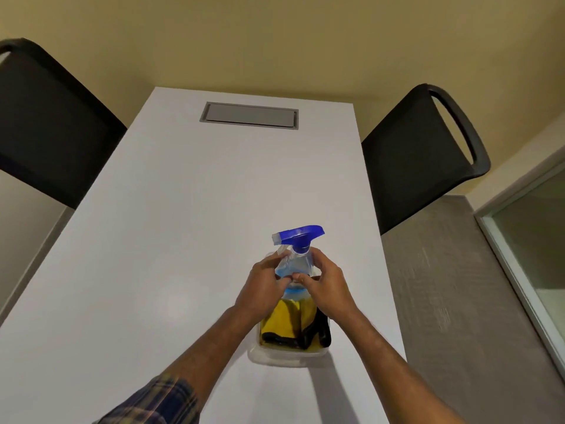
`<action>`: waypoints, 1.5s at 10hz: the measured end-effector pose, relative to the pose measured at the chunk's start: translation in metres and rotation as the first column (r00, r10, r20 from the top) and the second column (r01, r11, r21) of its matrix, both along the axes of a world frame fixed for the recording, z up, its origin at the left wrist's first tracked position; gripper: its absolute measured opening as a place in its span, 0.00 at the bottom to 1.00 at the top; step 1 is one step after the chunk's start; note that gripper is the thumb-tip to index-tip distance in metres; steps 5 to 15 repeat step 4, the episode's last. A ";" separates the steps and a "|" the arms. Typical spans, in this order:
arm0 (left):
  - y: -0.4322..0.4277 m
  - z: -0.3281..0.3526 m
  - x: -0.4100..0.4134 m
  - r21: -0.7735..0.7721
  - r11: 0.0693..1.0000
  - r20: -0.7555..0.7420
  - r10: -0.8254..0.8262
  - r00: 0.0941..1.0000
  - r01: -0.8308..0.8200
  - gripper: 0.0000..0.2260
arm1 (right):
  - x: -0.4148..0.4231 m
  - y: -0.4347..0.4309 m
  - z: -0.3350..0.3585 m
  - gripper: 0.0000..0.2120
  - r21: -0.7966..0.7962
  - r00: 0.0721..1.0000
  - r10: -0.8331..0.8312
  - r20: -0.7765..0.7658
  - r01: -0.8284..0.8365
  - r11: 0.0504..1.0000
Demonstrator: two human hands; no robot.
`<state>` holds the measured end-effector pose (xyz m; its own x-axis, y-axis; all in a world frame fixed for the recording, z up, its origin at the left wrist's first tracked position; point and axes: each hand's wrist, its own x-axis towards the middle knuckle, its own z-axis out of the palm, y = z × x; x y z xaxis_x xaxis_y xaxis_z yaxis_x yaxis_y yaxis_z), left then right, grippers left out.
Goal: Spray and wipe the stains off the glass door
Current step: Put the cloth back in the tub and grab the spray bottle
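Observation:
A clear spray bottle [296, 261] with a blue trigger head and blue liquid stands upright in a clear plastic tub [287, 358] on the white table [183, 209]. My left hand [263, 286] wraps the bottle's left side and my right hand [325, 284] wraps its right side, fingertips meeting at the front. A yellow cloth [282, 322] with black parts lies in the tub below the bottle. A glass panel [538, 240] in a pale frame shows at the far right edge.
Two black chairs stand beside the table, one at the left [46, 123] and one at the right [419, 154]. A grey cable hatch [249, 115] is set in the table's far end. Grey carpet [443, 286] runs between table and glass.

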<state>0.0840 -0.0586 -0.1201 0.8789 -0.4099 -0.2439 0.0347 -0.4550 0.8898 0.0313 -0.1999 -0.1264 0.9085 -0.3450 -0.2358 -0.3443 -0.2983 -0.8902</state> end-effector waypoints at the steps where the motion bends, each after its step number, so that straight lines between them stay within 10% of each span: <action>1: 0.003 0.001 -0.006 0.012 1.000 0.001 0.002 1.000 -0.002 0.21 | -0.004 0.004 0.007 0.26 -0.033 0.999 -0.013 -0.035 0.012 0.999; 15: 0.037 0.055 -0.055 0.096 0.993 0.125 0.062 0.990 -0.074 0.26 | -0.070 0.024 0.061 0.34 -0.160 0.990 -0.144 -0.009 0.141 0.977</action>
